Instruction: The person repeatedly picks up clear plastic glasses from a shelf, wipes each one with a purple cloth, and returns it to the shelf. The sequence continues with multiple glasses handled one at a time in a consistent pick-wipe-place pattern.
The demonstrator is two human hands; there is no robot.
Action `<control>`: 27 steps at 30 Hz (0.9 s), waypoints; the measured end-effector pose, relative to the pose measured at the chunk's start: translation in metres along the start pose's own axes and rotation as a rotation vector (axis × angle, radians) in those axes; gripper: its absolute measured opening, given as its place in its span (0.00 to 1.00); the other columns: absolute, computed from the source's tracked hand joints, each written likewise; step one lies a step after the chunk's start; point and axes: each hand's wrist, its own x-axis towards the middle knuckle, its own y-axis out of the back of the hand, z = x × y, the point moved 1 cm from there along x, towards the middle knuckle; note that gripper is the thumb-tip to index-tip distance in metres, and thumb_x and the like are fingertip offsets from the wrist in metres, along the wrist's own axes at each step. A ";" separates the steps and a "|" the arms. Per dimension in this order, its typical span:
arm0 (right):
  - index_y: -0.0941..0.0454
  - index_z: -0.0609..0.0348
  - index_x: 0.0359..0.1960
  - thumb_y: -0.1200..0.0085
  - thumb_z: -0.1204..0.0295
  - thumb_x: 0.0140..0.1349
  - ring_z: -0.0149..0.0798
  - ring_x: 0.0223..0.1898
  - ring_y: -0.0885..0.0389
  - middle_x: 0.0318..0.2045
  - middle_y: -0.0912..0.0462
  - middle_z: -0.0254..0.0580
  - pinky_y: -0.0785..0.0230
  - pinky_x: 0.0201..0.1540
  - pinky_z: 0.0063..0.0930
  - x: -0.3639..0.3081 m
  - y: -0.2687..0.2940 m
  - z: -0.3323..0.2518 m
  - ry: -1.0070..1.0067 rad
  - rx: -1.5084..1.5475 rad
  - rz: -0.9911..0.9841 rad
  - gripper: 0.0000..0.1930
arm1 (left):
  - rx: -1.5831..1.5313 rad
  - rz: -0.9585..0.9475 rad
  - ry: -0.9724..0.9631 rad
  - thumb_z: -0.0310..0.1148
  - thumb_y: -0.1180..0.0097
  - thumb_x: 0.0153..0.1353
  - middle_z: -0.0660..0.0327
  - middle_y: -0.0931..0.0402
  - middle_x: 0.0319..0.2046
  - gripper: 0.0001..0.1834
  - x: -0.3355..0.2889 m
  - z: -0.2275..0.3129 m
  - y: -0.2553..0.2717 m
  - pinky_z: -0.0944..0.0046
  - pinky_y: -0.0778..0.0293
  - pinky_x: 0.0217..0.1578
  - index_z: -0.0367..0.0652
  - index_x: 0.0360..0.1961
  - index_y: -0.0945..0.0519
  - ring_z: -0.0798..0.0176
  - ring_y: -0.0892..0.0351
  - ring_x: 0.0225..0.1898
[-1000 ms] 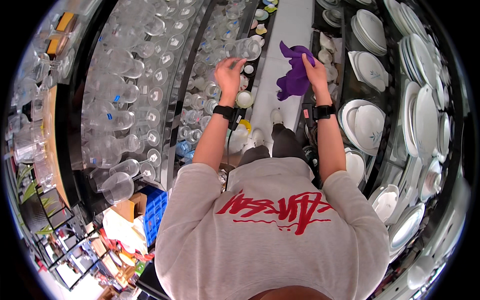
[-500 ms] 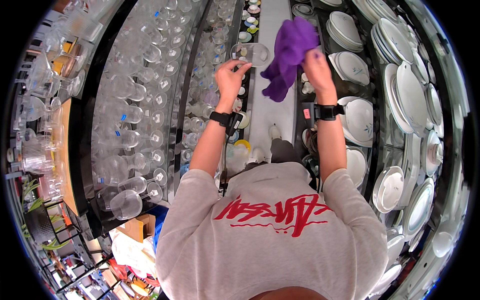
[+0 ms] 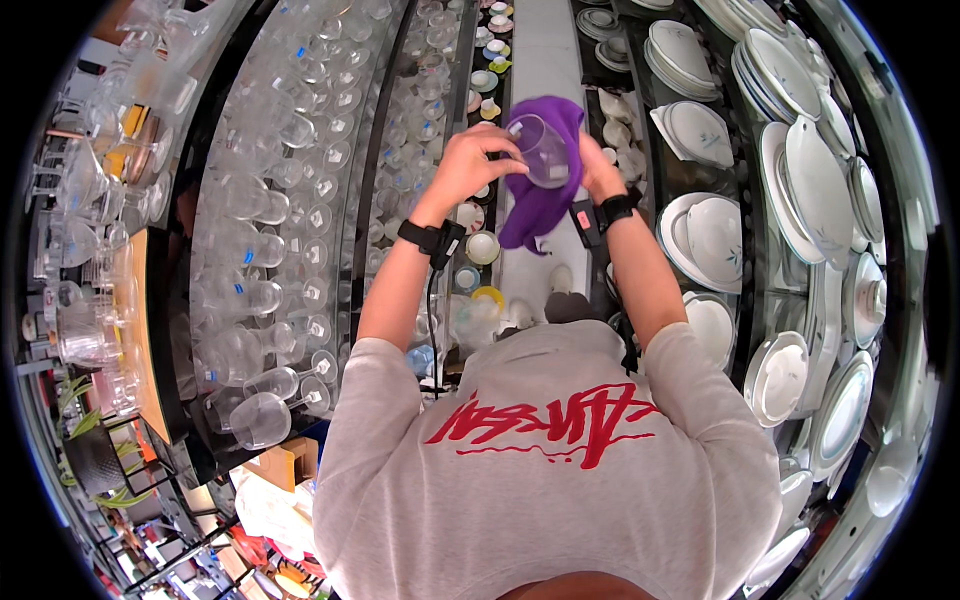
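Observation:
My left hand (image 3: 472,170) is closed on the rim side of a clear drinking glass (image 3: 543,152), thumb and fingers pinching its wall. The glass is tilted and has a small pale label on it. A purple cloth (image 3: 533,218) lies behind and around the far side of the glass and hangs down below it. From the right, my right hand (image 3: 597,168) holds the cloth against the glass; its fingertips are hidden behind the fabric.
Shelves of stemmed glasses (image 3: 262,250) run along my left, with small cups and saucers (image 3: 482,248) lower down beside the aisle (image 3: 545,60). White plates and platters (image 3: 815,190) are stacked on the shelves to my right. A cardboard box (image 3: 280,465) sits at the lower left.
The cloth has come down and left onto the glass, which was apart from it before. My left hand has moved the glass right and slightly down, tilting it.

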 end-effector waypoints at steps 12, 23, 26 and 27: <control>0.31 0.63 0.56 0.51 0.62 0.67 0.32 0.49 0.24 0.49 0.23 0.39 0.32 0.53 0.29 -0.007 -0.019 -0.002 0.467 -0.506 -0.021 0.22 | -0.523 -0.021 0.397 0.26 0.35 0.52 0.68 0.22 0.30 0.06 0.021 -0.055 0.007 0.71 0.32 0.38 0.38 0.29 0.20 0.75 0.27 0.34; 0.31 0.59 0.57 0.60 0.50 0.67 0.45 0.49 0.22 0.53 0.24 0.46 0.29 0.55 0.42 0.018 -0.019 -0.020 -0.175 0.516 -0.305 0.27 | -0.614 -0.222 0.292 0.26 0.40 0.57 0.66 0.22 0.35 0.09 0.057 -0.052 0.021 0.71 0.32 0.45 0.39 0.39 0.23 0.73 0.26 0.40; 0.29 0.58 0.55 0.57 0.50 0.66 0.44 0.48 0.21 0.50 0.22 0.45 0.28 0.54 0.41 0.027 -0.023 -0.021 -0.166 0.554 -0.261 0.26 | -0.680 -0.074 0.346 0.29 0.41 0.60 0.63 0.23 0.38 0.16 0.060 -0.055 0.017 0.70 0.31 0.45 0.41 0.49 0.26 0.72 0.26 0.43; 0.29 0.58 0.55 0.56 0.50 0.66 0.43 0.48 0.21 0.50 0.22 0.45 0.28 0.53 0.40 0.027 -0.025 -0.024 -0.093 0.514 -0.215 0.26 | -0.658 0.046 0.341 0.30 0.42 0.61 0.62 0.23 0.40 0.18 0.061 -0.049 0.011 0.70 0.31 0.45 0.41 0.52 0.28 0.71 0.27 0.44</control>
